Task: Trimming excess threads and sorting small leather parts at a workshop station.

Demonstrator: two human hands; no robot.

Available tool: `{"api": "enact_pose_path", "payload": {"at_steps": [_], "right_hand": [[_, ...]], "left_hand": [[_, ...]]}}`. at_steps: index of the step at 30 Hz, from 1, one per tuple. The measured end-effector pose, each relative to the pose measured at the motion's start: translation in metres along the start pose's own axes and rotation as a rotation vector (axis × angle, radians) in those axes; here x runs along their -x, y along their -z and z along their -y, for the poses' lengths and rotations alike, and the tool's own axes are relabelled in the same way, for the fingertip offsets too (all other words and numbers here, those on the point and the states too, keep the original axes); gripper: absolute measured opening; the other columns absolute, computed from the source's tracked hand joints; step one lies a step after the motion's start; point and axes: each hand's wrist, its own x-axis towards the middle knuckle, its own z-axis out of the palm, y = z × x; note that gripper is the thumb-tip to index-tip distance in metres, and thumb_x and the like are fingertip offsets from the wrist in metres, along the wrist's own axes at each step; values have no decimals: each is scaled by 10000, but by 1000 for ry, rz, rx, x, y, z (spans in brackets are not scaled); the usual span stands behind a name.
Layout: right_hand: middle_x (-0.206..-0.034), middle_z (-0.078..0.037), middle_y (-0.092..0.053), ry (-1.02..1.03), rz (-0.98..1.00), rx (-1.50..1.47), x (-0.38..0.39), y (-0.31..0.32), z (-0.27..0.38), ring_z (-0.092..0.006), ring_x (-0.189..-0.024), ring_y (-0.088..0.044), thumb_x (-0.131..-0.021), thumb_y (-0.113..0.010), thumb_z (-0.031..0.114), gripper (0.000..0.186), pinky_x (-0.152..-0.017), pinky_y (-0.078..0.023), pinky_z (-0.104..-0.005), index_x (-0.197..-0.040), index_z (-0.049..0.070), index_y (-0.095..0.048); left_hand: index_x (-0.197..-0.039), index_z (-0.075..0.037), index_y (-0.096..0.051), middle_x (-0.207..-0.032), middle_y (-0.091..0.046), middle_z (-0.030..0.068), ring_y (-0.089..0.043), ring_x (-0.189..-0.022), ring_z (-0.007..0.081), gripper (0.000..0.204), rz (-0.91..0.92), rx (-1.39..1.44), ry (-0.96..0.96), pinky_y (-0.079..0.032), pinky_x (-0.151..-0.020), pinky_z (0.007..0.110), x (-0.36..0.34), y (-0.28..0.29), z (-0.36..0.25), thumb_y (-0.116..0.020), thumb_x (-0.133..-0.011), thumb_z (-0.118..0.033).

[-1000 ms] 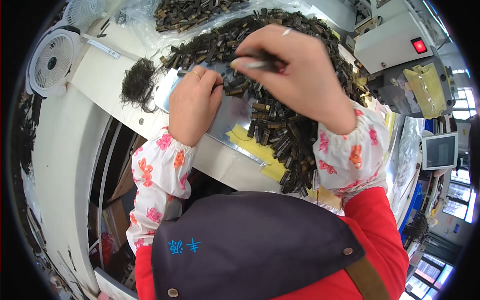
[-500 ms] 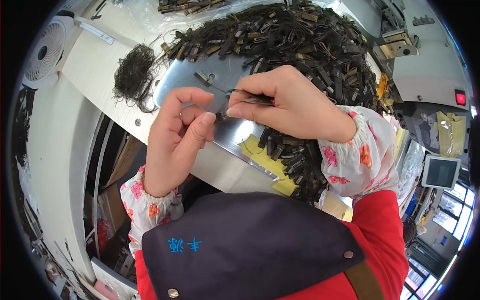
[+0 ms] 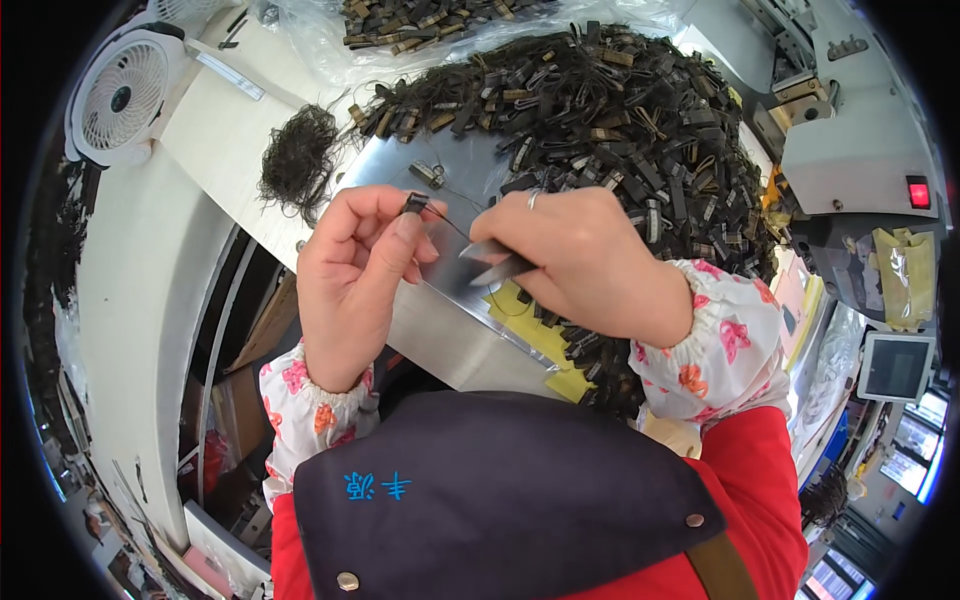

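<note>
Between the thumb and index finger of my left hand (image 3: 345,285) is a small dark fabric tab (image 3: 414,203). A thin dark thread (image 3: 450,222) trails from it toward my right hand (image 3: 590,260). That hand is closed around thread snips (image 3: 497,262), whose blades point left and stand apart, a short way right of the tab. Both hands are over a shiny metal plate (image 3: 375,160), where another looped tab (image 3: 427,175) lies just beyond my left fingertips. A large heap of dark and brown tabs (image 3: 610,120) with loose threads covers the plate's far and right sides.
A tangled clump of dark thread (image 3: 298,155) lies on the table left of the plate. A white fan (image 3: 120,98) stands at the far left. Yellow paper (image 3: 525,318) shows at the plate's near edge. A grey machine (image 3: 850,160) with a lit red switch is at the right.
My right hand has drawn back toward me with the snips, and their blades now show apart. The tab sits higher in my left fingers, away from the right hand. The whole view has shifted slightly.
</note>
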Motion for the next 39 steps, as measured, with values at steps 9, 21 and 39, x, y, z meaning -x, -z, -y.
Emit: {"api": "enact_pose_path", "payload": {"at_steps": [9,21,39], "right_hand": [[-646,-68,-561,-56,-143,165,-6,26,15,-196,-545,-579,-718,-731,254,333,-464,-435,-283,-935,50,-582],[-680,-36,-554,225,-287,535,-11,2,9,-179,-530,-542,-625,-713,92,367,-451,-408,-275,-968,28,-599],[-664,-23,-490,217,-257,602,-10,0,11,-144,-571,-553,-645,-605,167,290,-453,-437,-282,-896,23,-582]], "left_hand": [[-1010,-54,-435,-714,-561,59,-519,-546,106,85,2,427,140,-421,-505,216,3,-13,0,-445,-932,-86],[-995,-35,-441,-694,-565,67,-519,-522,110,83,-31,426,134,-428,-488,216,4,-20,-3,-449,-930,-86],[-990,-31,-451,-690,-566,65,-524,-524,104,81,-15,434,170,-428,-490,206,6,-21,-3,-459,-926,-80]]}}
